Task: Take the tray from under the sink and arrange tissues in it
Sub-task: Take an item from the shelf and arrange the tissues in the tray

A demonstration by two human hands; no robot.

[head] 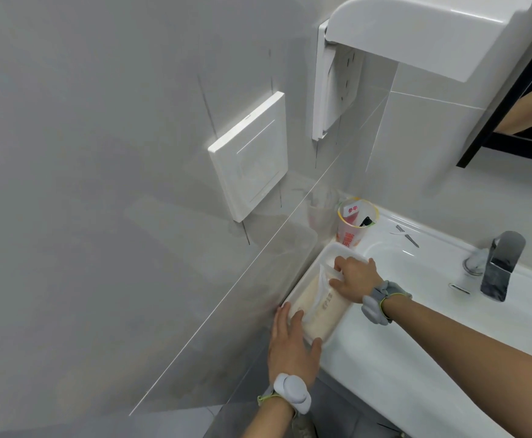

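Note:
A white plastic tray [324, 256] sits on the left rim of the sink, against the tiled wall. Inside it lies a cream-coloured tissue pack [317, 314] in clear wrapping. My left hand [291, 346] holds the near end of the tray, fingers over its edge and thumb against the pack. My right hand [354, 278] presses on the far end of the tissue pack, fingers curled over its top edge.
A clear cup [354, 224] with a red toothpaste box stands just beyond the tray in the corner. The white sink basin [416, 295] and chrome tap [500, 263] lie to the right. A wall switch plate [249, 156] and a white dispenser [331, 86] hang above.

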